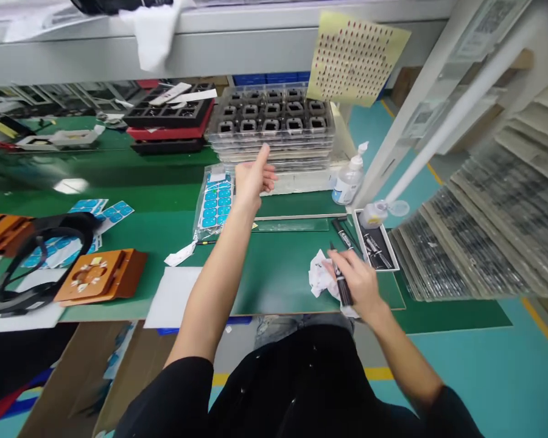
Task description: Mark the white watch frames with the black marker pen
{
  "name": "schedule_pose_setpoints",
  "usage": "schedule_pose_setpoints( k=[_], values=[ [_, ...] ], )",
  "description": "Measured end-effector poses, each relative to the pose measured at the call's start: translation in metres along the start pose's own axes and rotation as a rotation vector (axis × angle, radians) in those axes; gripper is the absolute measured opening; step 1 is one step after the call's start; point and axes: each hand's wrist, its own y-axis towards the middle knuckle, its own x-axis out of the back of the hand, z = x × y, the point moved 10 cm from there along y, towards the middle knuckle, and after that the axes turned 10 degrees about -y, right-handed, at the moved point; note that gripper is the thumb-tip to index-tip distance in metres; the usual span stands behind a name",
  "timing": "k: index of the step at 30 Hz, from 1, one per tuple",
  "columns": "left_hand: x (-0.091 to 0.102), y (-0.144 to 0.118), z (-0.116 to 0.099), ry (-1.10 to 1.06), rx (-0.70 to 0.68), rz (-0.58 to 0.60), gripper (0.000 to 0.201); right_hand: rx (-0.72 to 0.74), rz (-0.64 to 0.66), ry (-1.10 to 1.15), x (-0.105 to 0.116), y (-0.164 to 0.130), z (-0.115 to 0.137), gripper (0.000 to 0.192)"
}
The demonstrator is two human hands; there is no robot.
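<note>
While the left hand [252,179] stretches out over the green mat [278,274] toward the stack of clear trays [274,131], its fingers are loose and spread, holding nothing, with the thumb up; it hovers just short of the stack's front edge, above the sheet of blue stickers [215,204]. Down at the near right, the right hand [358,283] is closed around a black marker [342,283], its tip pointing away, with a crumpled white wipe [320,277] touching the knuckles; a second marker [342,234] lies just beyond, and a pump bottle [349,179] stands beside the trays. As I judge it, the stack is the risk: it is tall, and a push from the reaching palm could slide the top tray and shake its small black parts out of their pockets; the forearm, passing low, could also drag the stickers; the marker could smear the wipe or mat if it is uncapped, which I cannot tell.
</note>
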Motion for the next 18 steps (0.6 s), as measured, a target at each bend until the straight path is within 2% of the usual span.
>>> schedule_pose_setpoints(
  k=[2, 4, 7, 10, 14, 16, 18],
  values=[
    [0.001, -0.027, 0.019, 0.107, -0.011, 0.141, 0.056, 0.087, 0.092, -0.094, -0.012, 0.025, -0.017, 0.049],
    [0.015, -0.057, 0.044, 0.182, -0.012, 0.206, 0.051, 0.165, 0.167, -0.178, -0.028, 0.051, -0.031, 0.058],
    [0.049, -0.099, 0.087, 0.230, 0.003, 0.220, 0.047, 0.250, 0.255, -0.284, -0.056, 0.084, -0.048, 0.055],
    [0.077, -0.132, 0.124, 0.286, 0.004, 0.248, 0.042, 0.270, 0.312, -0.379, -0.080, 0.103, -0.063, 0.049],
    [0.101, -0.157, 0.141, 0.354, -0.099, 0.257, 0.027, 0.264, 0.344, -0.471, -0.093, 0.114, -0.069, 0.046],
    [0.104, -0.163, 0.141, 0.386, -0.160, 0.276, 0.021, 0.258, 0.335, -0.492, -0.087, 0.116, -0.064, 0.052],
    [0.104, -0.168, 0.140, 0.414, -0.213, 0.319, 0.017, 0.241, 0.308, -0.501, -0.068, 0.107, -0.056, 0.058]
  ],
)
